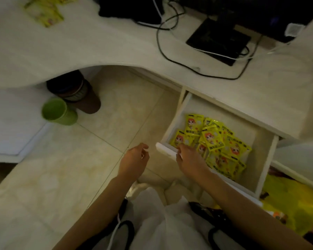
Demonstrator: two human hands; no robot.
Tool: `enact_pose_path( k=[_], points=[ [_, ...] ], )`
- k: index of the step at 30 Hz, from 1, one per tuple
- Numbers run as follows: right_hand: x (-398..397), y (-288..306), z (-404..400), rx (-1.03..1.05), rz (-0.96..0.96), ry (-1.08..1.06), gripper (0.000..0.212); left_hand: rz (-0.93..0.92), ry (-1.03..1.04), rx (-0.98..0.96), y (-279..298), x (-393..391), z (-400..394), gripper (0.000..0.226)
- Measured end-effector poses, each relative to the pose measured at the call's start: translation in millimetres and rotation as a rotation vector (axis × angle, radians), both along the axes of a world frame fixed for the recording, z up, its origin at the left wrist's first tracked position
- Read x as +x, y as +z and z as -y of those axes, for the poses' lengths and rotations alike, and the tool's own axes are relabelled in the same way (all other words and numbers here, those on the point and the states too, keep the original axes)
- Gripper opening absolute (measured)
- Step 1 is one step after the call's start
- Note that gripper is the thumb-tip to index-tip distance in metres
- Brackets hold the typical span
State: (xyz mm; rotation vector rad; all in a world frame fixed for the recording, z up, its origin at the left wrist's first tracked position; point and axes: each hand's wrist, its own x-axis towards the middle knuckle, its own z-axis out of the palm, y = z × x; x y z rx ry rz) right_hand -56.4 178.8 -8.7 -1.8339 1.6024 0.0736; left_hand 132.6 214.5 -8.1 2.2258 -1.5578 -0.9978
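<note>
Fingers (182,147) of the right hand (189,158) curl over the front of the open drawer (266,159) onto the yellow packets (224,147) heaped inside; whether they pinch one, I cannot tell. Just beside the drawer the left hand (134,159) hovers, its fingers loosely curled and empty.

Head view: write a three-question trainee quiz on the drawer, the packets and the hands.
1. True or false: the drawer is shut.
2. Fill the gap: the left hand holds ___.
3. The right hand reaches the yellow packets that lie: A on the floor; B in the drawer; C in a green cup.
Key: 1 false; 2 nothing; 3 B.
</note>
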Motion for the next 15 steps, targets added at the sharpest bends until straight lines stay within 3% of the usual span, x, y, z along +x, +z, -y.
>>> enact_pose_path(
  k=[15],
  points=[
    [240,15,30,-0.098,0.064,0.288,0.035,0.166,0.203,0.001,7,235,-30,0.026]
  ],
)
